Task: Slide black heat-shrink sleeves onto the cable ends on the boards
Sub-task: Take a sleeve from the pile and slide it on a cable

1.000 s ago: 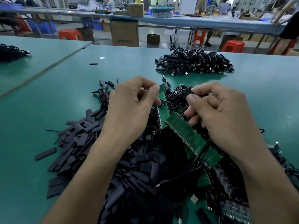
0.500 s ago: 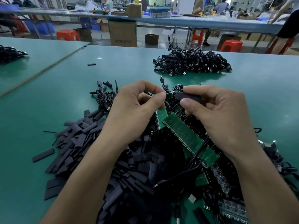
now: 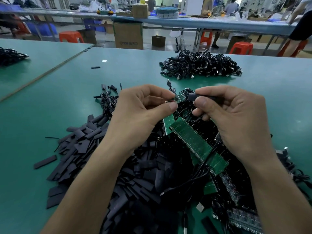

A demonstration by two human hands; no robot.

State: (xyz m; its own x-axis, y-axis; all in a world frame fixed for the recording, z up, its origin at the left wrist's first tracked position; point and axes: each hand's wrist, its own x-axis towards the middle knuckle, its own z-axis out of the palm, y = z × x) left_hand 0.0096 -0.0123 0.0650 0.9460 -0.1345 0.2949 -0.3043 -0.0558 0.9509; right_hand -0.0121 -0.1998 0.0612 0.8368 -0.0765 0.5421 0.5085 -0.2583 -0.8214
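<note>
The left hand (image 3: 140,115) pinches a cable end (image 3: 169,102) between thumb and forefinger, right at the edge of a small green board (image 3: 180,98). The right hand (image 3: 236,119) grips a black heat-shrink sleeve (image 3: 193,97) between thumb and forefinger. The sleeve's mouth faces the board and sits just beside it; whether they touch cannot be told.

Both hands hang above the green table (image 3: 50,102), over a tangle of black wiring and a long strip of green boards (image 3: 194,142) lying aslant. Left of that spreads a loose pile of flat black sleeves (image 3: 87,149), with a single sleeve (image 3: 45,161) lying apart at its left edge. Farther back on the table sits a heap of bundled black cables (image 3: 200,66), well apart from the hands.

Beyond the table, a tall cardboard box (image 3: 128,37) stands on the floor; nothing of its contents shows. Near it is a small open box (image 3: 158,41), dark inside and too dim to read. Blue bins (image 3: 95,25) sit under the far bench (image 3: 202,22), contents hidden. On that bench a second cardboard box (image 3: 140,11) stands beside a stack of grey trays (image 3: 167,13).
</note>
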